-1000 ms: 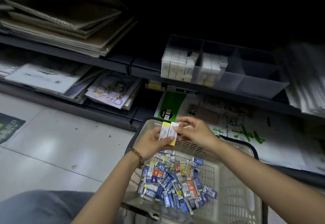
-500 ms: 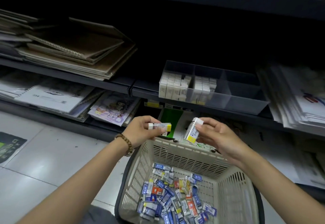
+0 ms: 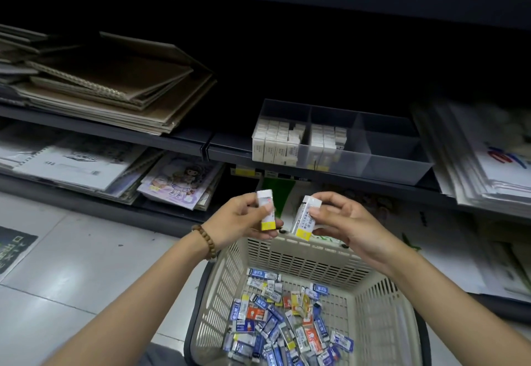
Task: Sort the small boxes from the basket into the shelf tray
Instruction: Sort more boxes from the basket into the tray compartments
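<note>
Shelving (image 3: 184, 141) of dark metal across the whole far side, several boards high. Pale tiled floor (image 3: 71, 265) below it at the left. Stack of brown spiral sketchbooks (image 3: 115, 86) at the left end of the middle shelf board; sheaf of white papers (image 3: 488, 158) at its right end. Beige slotted basket (image 3: 287, 253) with a dark rim nearest the camera, beneath both forearms. Clear divided tray (image 3: 396, 164) at the front edge of the middle shelf board, between sketchbooks and papers. Rows of white boxes (image 3: 275, 141) upright in its left compartment, further white boxes (image 3: 326, 141) in the middle one. Left grip (image 3: 241, 219) raised above the basket's far rim, thumb and fingers pinching a small white box (image 3: 265, 210), yellow end down. Right grip (image 3: 344, 222) just beside it, likewise pinching a second white-and-yellow box (image 3: 306, 217), tilted, yellow end down. Both held boxes near each other but apart. Heap of loose boxes (image 3: 275, 325), blue, white, red and yellow, on the basket's bottom. Wooden bead bracelet (image 3: 205, 239) round the left wrist.
</note>
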